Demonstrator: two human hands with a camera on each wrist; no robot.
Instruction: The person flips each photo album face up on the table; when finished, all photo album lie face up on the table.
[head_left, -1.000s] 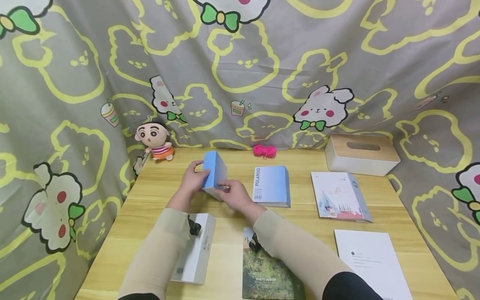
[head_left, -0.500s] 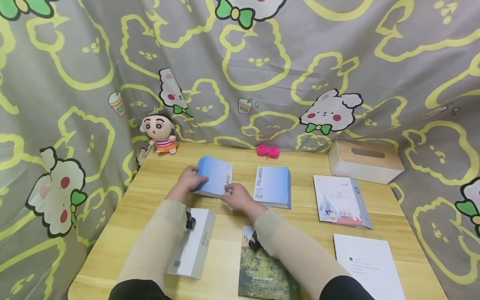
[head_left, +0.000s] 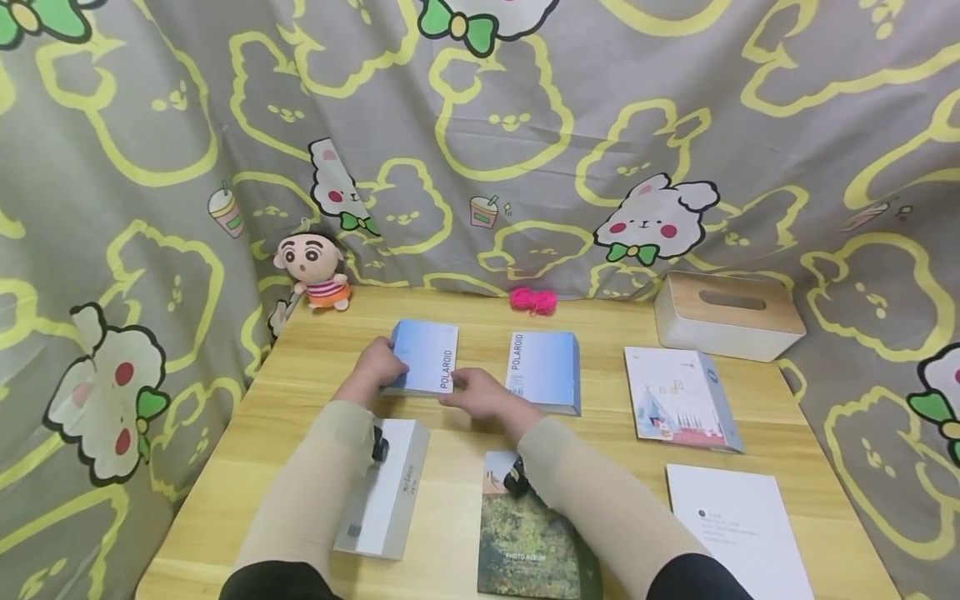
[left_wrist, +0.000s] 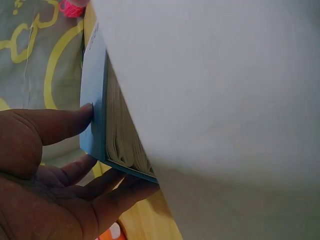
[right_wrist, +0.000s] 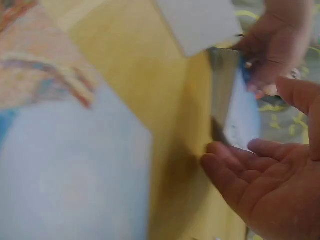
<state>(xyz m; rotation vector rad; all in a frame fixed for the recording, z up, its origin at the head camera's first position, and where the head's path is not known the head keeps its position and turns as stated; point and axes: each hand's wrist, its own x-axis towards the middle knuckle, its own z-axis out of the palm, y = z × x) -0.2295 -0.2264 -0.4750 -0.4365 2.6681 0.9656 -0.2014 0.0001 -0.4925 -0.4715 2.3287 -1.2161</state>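
Note:
A thick blue photo album [head_left: 427, 354] with POLAROID printed on its cover lies at the left rear of the table. My left hand [head_left: 380, 363] grips its left side; the left wrist view shows the thumb [left_wrist: 75, 122] on the cover and the fingers around the underside, with the page edges between. My right hand [head_left: 480, 393] is at the album's near right corner. In the right wrist view, its fingers [right_wrist: 227, 175] are loosely bent, tips right at that corner, and the thumb stands apart. A matching blue album [head_left: 546, 373] lies to the right.
Nearer me are a white album [head_left: 386, 492] under the left forearm and a green PHOTO ALBUM [head_left: 525, 542] under the right. On the right lie an illustrated album [head_left: 671, 400] and a white book [head_left: 738, 525]. A tissue box [head_left: 727, 317], pink yarn [head_left: 532, 301] and doll [head_left: 315, 267] line the back.
The blue album has gone from standing on edge to lying with its cover up, tipped over between both hands. The right hand's fingers have loosened at the corner.

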